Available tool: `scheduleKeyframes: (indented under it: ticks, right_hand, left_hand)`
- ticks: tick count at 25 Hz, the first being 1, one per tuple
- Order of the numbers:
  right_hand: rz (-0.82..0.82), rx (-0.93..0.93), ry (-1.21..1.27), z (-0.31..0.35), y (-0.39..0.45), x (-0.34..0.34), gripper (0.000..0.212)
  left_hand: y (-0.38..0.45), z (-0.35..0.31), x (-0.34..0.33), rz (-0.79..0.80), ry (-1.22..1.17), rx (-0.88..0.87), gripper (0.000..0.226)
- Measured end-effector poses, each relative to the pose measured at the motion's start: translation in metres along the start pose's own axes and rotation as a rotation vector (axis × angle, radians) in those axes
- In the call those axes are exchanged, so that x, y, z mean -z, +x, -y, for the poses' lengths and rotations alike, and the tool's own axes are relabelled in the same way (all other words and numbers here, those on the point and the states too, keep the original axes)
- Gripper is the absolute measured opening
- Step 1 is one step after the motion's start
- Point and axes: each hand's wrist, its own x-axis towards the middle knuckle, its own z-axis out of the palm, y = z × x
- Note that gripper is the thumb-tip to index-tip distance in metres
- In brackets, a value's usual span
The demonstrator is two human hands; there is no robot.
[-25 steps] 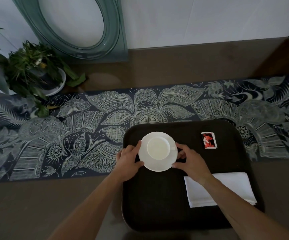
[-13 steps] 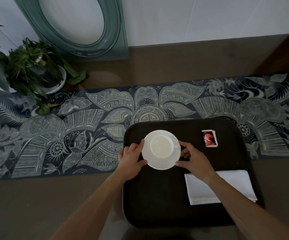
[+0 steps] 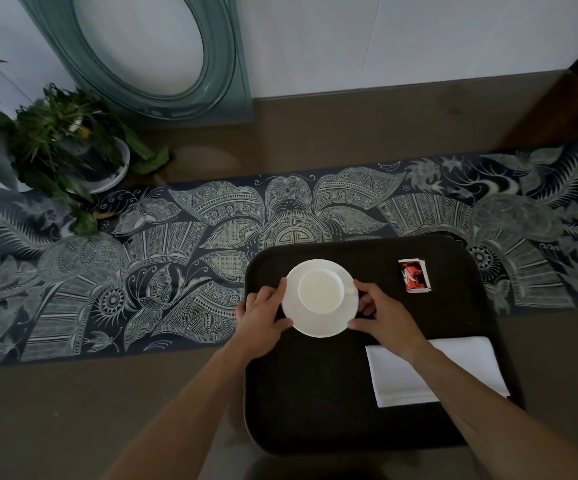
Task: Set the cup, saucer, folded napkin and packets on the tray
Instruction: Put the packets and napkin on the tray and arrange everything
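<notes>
Brown tabletop, patterned runner (image 3: 142,271), dark tray (image 3: 315,393) at its near edge.

Head view: white cup (image 3: 321,290) sits centred on its saucer (image 3: 318,325) in the tray's far left part, packets (image 3: 414,276) to the far right, folded napkin (image 3: 471,362) near right. Left hand (image 3: 263,315) and right hand (image 3: 382,318) curl fingers around opposite saucer edges, equally near; the cup handle points toward the right hand. Releasing looks next.

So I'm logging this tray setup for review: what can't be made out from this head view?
- White cup contents: washed out.
- Cup handle: behind the right hand.
- Red packets: print too small, count unclear.
- White folded napkin: partly under the right forearm.
- Dark tray: near rim lost in shadow.
</notes>
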Motion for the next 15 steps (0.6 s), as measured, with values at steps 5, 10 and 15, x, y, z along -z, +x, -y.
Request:
scheduleKeyframes:
  ticks: [5,10,15]
  right_hand:
    - [-0.015,-0.016,0.028,0.003,-0.004,-0.004,0.083]
    - [-0.022,-0.045,0.020,0.007,-0.009,-0.008,0.084]
    - [-0.099,-0.078,-0.239,0.012,-0.018,-0.018,0.070]
  left_hand:
    - [-0.003,-0.005,0.003,0.007,-0.001,0.016,0.083]
    - [-0.007,-0.011,0.004,0.013,0.044,0.055,0.080]
    - [-0.020,-0.020,-0.001,-0.086,0.182,0.089,0.067]
